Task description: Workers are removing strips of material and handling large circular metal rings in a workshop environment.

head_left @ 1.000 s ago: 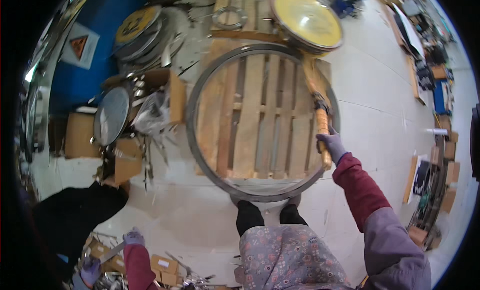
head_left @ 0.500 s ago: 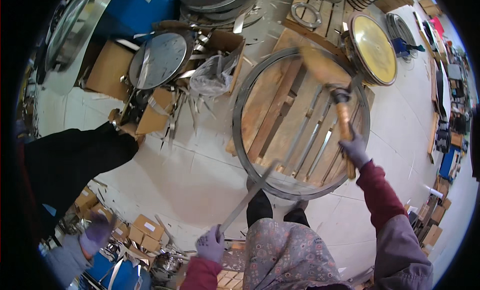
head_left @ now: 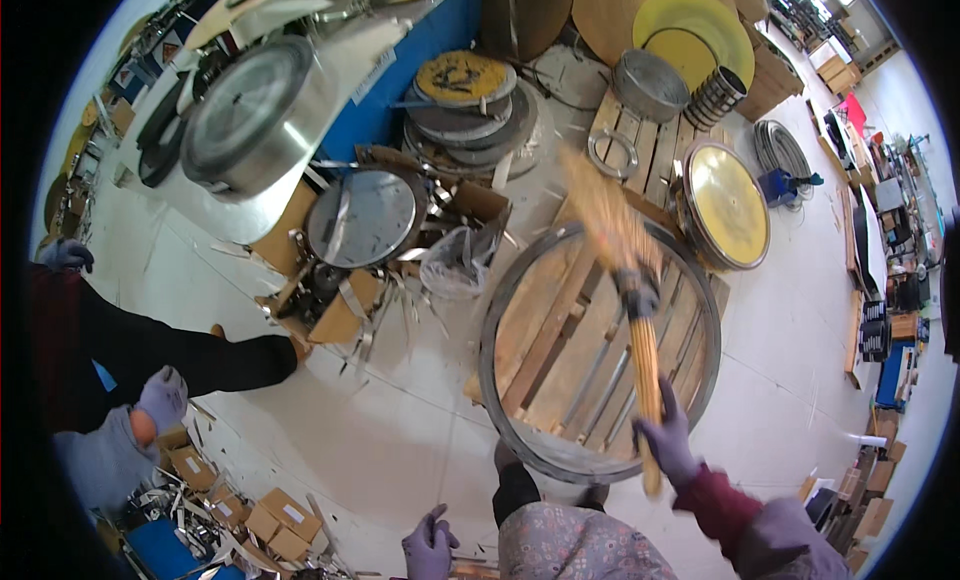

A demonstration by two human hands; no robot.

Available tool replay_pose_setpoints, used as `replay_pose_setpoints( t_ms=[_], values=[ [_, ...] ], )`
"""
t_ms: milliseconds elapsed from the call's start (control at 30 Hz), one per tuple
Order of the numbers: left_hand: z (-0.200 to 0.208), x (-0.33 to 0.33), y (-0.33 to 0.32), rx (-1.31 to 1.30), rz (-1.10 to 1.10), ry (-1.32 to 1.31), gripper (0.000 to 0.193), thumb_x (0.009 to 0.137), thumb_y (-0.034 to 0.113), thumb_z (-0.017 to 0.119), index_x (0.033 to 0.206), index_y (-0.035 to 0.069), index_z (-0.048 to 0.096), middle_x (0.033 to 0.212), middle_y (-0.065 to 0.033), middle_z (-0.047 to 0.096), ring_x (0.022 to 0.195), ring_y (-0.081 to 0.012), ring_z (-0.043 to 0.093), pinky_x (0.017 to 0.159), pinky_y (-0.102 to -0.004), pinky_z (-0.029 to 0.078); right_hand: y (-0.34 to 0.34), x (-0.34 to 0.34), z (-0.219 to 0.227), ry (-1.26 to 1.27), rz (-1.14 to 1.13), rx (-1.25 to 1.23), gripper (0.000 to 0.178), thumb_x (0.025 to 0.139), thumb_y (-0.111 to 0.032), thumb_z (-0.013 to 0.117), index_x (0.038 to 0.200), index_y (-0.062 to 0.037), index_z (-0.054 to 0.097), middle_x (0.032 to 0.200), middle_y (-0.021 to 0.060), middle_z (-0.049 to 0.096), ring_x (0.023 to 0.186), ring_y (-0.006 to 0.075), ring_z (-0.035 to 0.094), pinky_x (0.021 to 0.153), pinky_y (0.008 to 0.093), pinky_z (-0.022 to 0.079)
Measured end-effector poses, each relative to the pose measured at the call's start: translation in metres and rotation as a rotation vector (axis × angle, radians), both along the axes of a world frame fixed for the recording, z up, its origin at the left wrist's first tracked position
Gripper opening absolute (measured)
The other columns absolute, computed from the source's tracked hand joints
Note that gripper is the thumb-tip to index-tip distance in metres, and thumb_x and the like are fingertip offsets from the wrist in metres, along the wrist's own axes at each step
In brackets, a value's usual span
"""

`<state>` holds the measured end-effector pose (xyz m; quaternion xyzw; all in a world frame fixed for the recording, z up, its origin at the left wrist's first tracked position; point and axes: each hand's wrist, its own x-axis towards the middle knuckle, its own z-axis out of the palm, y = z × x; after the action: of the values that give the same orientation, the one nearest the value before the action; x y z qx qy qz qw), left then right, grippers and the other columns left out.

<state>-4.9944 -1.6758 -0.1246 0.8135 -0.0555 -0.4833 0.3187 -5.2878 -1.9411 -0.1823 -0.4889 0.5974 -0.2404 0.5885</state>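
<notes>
A straw hand broom (head_left: 645,365) is gripped by its wooden handle in my right hand (head_left: 668,442), which wears a purple-grey glove. Its bristles (head_left: 606,215) point away from me over the far side of a large dark metal ring (head_left: 488,365). The ring lies on a wooden pallet (head_left: 550,330), whose slats show through its middle. My left hand (head_left: 430,546), gloved alike, is low in the view, left of my patterned apron (head_left: 575,545). Nothing shows in it, and its index finger and thumb stand apart.
A co-worker's gloved hand (head_left: 163,398) is at the left. Beyond stand a box of metal scraps (head_left: 340,315) with a round plate (head_left: 362,220), stacked discs (head_left: 465,130) and a yellow-faced drum (head_left: 728,208). Small cartons (head_left: 285,520) lie lower left.
The long metal strip that my left hand held is gone from it. My right hand has lowered with the broom, whose bristles now point more directly away. The view has tilted up.
</notes>
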Motion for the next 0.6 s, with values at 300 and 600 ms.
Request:
replay_pose_setpoints(
  t_ms=[300, 600],
  values=[
    [0.005, 0.015, 0.014, -0.153, 0.017, -0.147, 0.033, 0.096, 0.002, 0.046, 0.125, -0.003, 0.062, 0.070, -0.0017, 0.055, 0.064, -0.0070, 0.051, 0.061, -0.0238, 0.044, -0.163, 0.226, -0.024, -0.464, 0.358, -0.109, 0.040, 0.099, -0.026, 0.053, 0.134, -0.0057, 0.055, 0.118, 0.0095, 0.066, 0.100, 0.0207, 0.065, 0.085, 0.0330, 0.052],
    [0.012, -0.067, -0.077, -0.779, 0.686, -0.157, 0.047, 0.096, 0.006, 0.052, 0.140, -0.002, 0.040, 0.068, 0.0070, 0.030, 0.056, -0.0024, 0.029, 0.047, -0.0168, 0.027, 0.095, -0.015, 0.047, -0.090, 1.036, -0.417, 0.062, 0.087, -0.023, 0.063, 0.141, -0.0015, 0.042, 0.140, 0.0228, 0.045, 0.131, 0.0417, 0.042, 0.111, 0.0496, 0.032]
  ],
)
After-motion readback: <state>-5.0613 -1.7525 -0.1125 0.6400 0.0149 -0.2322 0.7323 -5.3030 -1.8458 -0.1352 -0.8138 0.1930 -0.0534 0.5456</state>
